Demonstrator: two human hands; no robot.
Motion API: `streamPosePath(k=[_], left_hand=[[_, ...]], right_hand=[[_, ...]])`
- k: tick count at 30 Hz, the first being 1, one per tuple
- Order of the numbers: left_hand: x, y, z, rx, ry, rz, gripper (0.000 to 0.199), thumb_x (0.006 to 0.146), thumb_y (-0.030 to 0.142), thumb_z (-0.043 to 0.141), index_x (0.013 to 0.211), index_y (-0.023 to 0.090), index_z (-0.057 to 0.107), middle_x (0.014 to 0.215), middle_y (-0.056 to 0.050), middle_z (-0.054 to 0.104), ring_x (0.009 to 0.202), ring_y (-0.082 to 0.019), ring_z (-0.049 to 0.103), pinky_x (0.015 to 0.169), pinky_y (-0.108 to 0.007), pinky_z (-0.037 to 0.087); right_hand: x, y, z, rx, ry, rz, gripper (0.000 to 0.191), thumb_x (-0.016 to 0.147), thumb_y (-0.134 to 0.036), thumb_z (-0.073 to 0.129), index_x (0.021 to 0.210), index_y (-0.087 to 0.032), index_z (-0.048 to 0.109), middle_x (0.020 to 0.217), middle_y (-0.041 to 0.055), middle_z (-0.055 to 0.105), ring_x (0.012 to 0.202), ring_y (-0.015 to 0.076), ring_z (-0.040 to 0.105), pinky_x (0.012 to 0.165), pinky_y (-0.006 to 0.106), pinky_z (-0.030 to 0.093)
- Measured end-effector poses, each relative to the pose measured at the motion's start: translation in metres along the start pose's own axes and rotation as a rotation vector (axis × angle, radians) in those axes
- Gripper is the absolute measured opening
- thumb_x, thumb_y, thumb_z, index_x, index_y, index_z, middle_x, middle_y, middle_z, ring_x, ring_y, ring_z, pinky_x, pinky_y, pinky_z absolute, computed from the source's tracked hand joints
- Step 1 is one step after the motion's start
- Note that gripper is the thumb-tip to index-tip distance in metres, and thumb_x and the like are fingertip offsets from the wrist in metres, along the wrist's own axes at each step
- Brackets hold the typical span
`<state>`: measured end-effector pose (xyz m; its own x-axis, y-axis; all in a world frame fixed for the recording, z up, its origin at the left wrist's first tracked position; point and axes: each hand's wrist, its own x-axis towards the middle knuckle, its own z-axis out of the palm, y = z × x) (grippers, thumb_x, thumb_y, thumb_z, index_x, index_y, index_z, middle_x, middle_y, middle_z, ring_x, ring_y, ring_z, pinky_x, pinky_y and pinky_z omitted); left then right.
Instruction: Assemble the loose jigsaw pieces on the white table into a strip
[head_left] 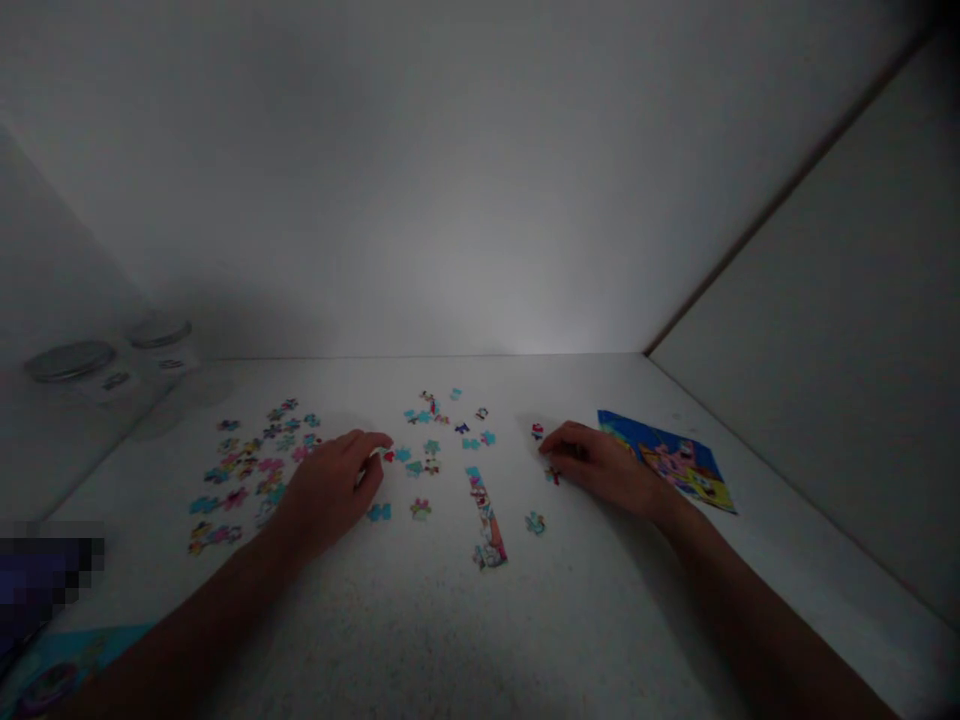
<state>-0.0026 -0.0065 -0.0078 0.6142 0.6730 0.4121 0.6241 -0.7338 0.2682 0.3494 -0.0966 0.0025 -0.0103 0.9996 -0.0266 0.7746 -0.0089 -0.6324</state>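
My left hand (330, 490) rests on the white table (480, 610) with its fingers curled around a small pale shape near a red jigsaw piece (388, 456). Whether it grips anything is hard to tell in this dim view. My right hand (592, 465) lies to the right, its fingertips beside a small red-and-white piece (552, 476) and just below another (537, 431). Between my hands, a narrow joined strip of puzzle pieces (487, 520) lies lengthwise. Loose pieces (255, 470) form a scattered heap left of my left hand.
A blue cartoon picture card (667, 460) lies right of my right hand. More loose pieces (435, 425) sit towards the back. Glass jars with metal lids (112, 365) stand at far left, beside a blurred dark patch (45, 580). White walls bound the table's back and right.
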Motion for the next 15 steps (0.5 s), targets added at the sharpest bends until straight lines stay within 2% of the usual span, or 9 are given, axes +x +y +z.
streamPosePath(k=[4, 10, 15], left_hand=[[0.000, 0.000, 0.003, -0.015, -0.028, 0.002, 0.028, 0.088, 0.018, 0.037, 0.103, 0.018, 0.060, 0.090, -0.007, 0.063, 0.080, -0.019, 0.060, 0.076, -0.034, 0.048], [0.001, -0.004, 0.007, -0.051, 0.063, -0.112, 0.031, 0.088, 0.013, 0.037, 0.109, 0.020, 0.058, 0.097, -0.006, 0.062, 0.090, -0.019, 0.059, 0.083, -0.036, 0.048], [0.000, -0.003, 0.008, -0.053, 0.047, -0.129, 0.035, 0.089, 0.012, 0.036, 0.115, 0.020, 0.057, 0.101, -0.007, 0.061, 0.092, -0.019, 0.058, 0.086, -0.039, 0.048]], right_hand=[[0.001, 0.004, 0.002, 0.020, 0.015, 0.001, 0.020, 0.080, -0.029, 0.052, 0.092, -0.021, 0.066, 0.091, 0.0039, 0.065, 0.079, 0.0186, 0.060, 0.071, 0.032, 0.047], [0.005, 0.013, 0.004, 0.055, 0.084, 0.004, 0.021, 0.080, -0.030, 0.050, 0.091, -0.021, 0.066, 0.092, 0.0050, 0.067, 0.086, 0.0213, 0.061, 0.078, 0.035, 0.048], [0.008, 0.017, 0.006, 0.046, 0.141, 0.037, 0.022, 0.081, -0.032, 0.049, 0.092, -0.022, 0.066, 0.090, 0.0042, 0.067, 0.081, 0.0211, 0.061, 0.073, 0.035, 0.047]])
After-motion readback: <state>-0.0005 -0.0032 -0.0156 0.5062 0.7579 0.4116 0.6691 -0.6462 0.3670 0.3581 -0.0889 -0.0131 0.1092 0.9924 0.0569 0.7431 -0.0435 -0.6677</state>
